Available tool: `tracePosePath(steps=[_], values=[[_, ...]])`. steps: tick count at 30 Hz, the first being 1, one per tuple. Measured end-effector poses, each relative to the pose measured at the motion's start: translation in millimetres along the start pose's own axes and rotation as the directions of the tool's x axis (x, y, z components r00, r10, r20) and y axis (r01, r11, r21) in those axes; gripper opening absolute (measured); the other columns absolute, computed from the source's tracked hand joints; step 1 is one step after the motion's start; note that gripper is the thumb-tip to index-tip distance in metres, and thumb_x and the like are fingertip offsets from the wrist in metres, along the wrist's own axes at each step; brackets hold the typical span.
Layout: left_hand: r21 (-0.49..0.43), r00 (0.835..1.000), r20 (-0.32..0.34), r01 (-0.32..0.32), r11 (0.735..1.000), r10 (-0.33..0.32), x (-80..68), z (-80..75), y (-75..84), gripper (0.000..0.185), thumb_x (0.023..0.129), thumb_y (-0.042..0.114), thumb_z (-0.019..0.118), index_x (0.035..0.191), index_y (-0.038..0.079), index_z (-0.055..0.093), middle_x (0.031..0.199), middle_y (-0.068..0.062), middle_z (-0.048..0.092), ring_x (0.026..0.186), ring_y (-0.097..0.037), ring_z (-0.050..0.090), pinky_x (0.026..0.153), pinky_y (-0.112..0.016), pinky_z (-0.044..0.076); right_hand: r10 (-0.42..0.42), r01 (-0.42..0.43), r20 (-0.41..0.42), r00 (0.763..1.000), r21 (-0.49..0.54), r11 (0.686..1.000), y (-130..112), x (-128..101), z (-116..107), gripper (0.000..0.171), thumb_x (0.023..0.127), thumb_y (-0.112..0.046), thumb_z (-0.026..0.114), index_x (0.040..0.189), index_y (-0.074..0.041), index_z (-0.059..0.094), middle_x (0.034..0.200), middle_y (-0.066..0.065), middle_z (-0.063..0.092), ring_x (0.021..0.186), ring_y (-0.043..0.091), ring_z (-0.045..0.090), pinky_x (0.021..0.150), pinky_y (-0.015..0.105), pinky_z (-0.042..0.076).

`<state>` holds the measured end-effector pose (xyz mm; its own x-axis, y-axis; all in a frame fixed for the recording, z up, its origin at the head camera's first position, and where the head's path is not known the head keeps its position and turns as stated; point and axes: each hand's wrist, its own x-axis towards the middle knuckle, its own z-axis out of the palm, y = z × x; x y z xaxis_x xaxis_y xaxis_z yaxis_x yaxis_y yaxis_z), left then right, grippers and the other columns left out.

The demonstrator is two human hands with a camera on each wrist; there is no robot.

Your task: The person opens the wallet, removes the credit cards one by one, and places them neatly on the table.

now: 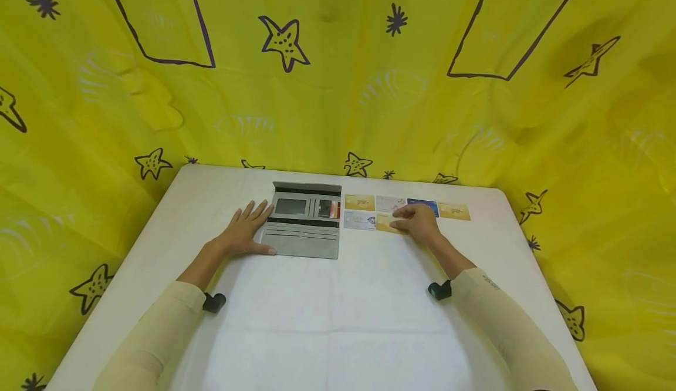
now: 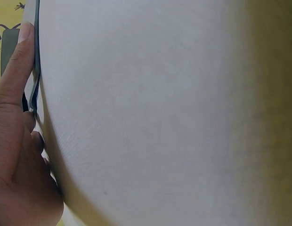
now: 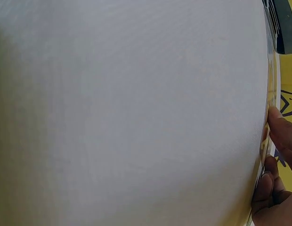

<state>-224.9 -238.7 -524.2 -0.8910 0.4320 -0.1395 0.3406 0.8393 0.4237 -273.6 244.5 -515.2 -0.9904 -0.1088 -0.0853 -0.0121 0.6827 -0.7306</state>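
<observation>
A grey wallet lies unfolded on the table, showing card slots and a clear window; a reddish card sits in its right-hand slots. My left hand rests along the wallet's left side with fingers spread, its thumb on the lower left corner. Right of the wallet, my right hand pinches a gold card low at the table between thumb and fingers. Beside that card lies a pale card. The row behind has a gold card, a whitish card, a partly covered blue card and another gold card.
The white table has its far edge against a yellow curtain printed with stars. A small black camera is worn at the left wrist and another camera at the right wrist.
</observation>
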Motion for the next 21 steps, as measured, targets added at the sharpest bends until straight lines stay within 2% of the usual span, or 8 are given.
tracePosePath(steps=[7, 12, 16, 21], values=[[-0.025, 1.0, -0.017, -0.01, 1.0, 0.01, -2.2, -1.3, 1.9, 0.121, 0.081, 0.057, 0.085, 0.167, 0.002, 0.019, 0.174, -0.023, 0.009, 0.158, -0.049, -0.003, 0.122, -0.068, -0.004, -0.012, 0.012, 0.012, 1.0, -0.018, 1.0, -1.3, 0.7, -1.4, 0.027, 0.091, -0.014, 0.085, 0.114, 0.0, 0.08, 0.12, 0.018, 0.073, 0.095, 0.028, 0.059, 0.076, 0.036, 0.047], [-0.01, 1.0, -0.013, -0.008, 1.0, 0.008, -1.4, 0.0, 0.8, 0.121, 0.082, 0.059, 0.083, 0.167, 0.003, 0.019, 0.174, -0.022, 0.008, 0.158, -0.048, -0.004, 0.122, -0.067, -0.004, -0.019, 0.02, 0.016, 1.0, -0.018, 1.0, -1.9, 1.2, -2.6, 0.027, 0.091, -0.013, 0.085, 0.114, 0.0, 0.08, 0.123, 0.019, 0.072, 0.094, 0.028, 0.056, 0.075, 0.035, 0.045], [-0.009, 1.0, -0.016, -0.014, 1.0, 0.014, -1.7, -0.3, 0.1, 0.121, 0.081, 0.058, 0.084, 0.167, 0.001, 0.019, 0.174, -0.023, 0.008, 0.158, -0.049, -0.003, 0.122, -0.068, -0.003, -0.02, 0.02, -0.003, 1.0, -0.015, 1.0, -1.9, 1.9, -1.4, 0.028, 0.089, -0.014, 0.087, 0.113, -0.001, 0.081, 0.116, 0.017, 0.073, 0.09, 0.027, 0.054, 0.072, 0.034, 0.044], [-0.014, 1.0, -0.015, -0.01, 1.0, 0.01, -2.1, -0.6, -0.2, 0.121, 0.082, 0.055, 0.086, 0.167, 0.001, 0.019, 0.174, -0.023, 0.008, 0.158, -0.049, -0.003, 0.122, -0.068, -0.003, -0.024, 0.024, -0.032, 0.999, 0.009, 1.0, -4.4, 1.2, 1.1, 0.031, 0.087, -0.016, 0.089, 0.112, -0.001, 0.08, 0.097, 0.013, 0.068, 0.083, 0.025, 0.052, 0.068, 0.033, 0.042]])
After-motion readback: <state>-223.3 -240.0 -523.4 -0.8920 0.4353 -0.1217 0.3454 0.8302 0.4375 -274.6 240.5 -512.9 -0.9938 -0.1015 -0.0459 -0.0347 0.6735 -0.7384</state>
